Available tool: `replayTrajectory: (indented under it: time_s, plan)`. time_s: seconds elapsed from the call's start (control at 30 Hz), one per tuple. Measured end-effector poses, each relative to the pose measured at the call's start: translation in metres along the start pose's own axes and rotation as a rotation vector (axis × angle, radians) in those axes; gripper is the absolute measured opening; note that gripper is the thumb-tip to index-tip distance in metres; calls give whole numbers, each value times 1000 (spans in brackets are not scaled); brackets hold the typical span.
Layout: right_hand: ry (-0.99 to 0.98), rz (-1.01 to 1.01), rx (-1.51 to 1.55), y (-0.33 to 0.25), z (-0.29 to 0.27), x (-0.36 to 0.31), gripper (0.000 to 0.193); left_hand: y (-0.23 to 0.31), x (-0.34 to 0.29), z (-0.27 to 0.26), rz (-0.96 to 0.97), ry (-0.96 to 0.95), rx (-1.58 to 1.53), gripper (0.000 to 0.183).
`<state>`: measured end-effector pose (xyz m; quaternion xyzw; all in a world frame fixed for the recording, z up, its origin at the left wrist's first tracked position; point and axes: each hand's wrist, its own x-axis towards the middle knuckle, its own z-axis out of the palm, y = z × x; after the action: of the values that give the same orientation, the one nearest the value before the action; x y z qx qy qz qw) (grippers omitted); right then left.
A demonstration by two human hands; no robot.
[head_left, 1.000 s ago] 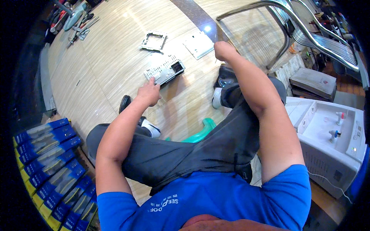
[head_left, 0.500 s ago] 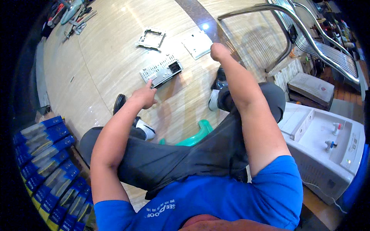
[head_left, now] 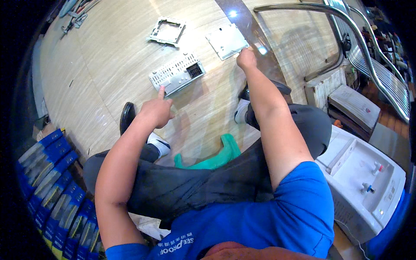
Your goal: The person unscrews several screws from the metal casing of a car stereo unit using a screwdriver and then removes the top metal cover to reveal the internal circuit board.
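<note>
A slotted pale metal casing with a dark opening at its right end lies on the floor in front of me. My left hand reaches to its near left corner, index finger stretched out and touching it, the thumb apart. Farther right is a flat white cover plate with small slots along its near edge. At its near right corner my right hand is closed on the edge, its fingertips mostly hidden. A square open frame of pale plastic or metal lies beyond the casing.
A green curved stool edge shows between my legs. To the right stand a metal-tube chair and a white water dispenser. Blue packages line the left, and tools lie at the far left.
The view has shifted slightly. The cover plate has turned a little at my right hand, and its slotted edge now shows. My left index finger stays at the casing's corner.
</note>
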<state>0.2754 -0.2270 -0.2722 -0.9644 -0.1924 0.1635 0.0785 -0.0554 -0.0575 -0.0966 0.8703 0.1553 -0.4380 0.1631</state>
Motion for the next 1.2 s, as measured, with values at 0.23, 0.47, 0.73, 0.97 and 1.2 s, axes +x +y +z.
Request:
replayTrajectory:
  time_s: [0.23,0.47,0.73,0.97,1.2]
  plan:
    - [-271,68,-59,17,28,17,28,1,1,-10,-27,4,33,43]
    - [-127,52,108,8,54,26,26,6,0,-7,41,17,57,43]
    - [-148,-154,240,-23,63,29,24,4,-2,-5,13,-58,52,56]
    - [-118,-214,133,-35,78,35,23,4,-4,-4,23,-82,48,55]
    - [-140,-152,50,-39,78,37,22,1,-4,-1,65,-27,21,54]
